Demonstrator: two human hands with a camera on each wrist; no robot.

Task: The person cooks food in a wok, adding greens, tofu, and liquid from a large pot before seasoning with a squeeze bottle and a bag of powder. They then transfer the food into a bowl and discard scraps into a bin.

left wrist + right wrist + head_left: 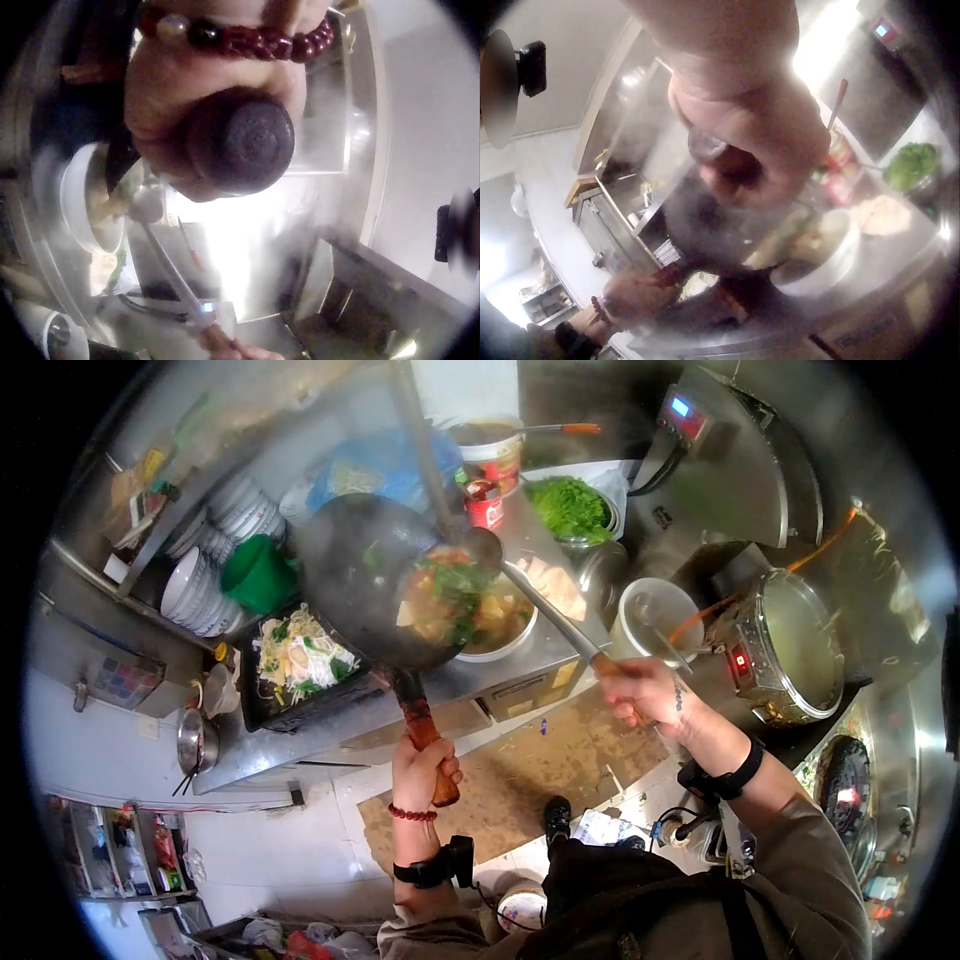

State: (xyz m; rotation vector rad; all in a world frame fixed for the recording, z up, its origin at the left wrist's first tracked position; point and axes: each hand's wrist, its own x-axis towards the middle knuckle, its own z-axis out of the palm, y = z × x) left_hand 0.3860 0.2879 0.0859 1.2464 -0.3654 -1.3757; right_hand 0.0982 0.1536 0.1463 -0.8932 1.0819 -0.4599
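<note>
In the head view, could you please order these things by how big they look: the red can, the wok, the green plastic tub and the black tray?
1. Wok
2. Black tray
3. Green plastic tub
4. Red can

This ranks apparent size only; nearness to the camera may affect it.

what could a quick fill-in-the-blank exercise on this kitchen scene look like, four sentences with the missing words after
1. The left hand grips the brown wooden ____ of the round black metal wok.
2. The right hand holds a long-handled metal ____.
3. The wok tilts toward a round ____ bowl.
4. The deep plastic container beside the stacked white bowls is coloured ____.

Missing words: handle; ladle; white; green.
</note>
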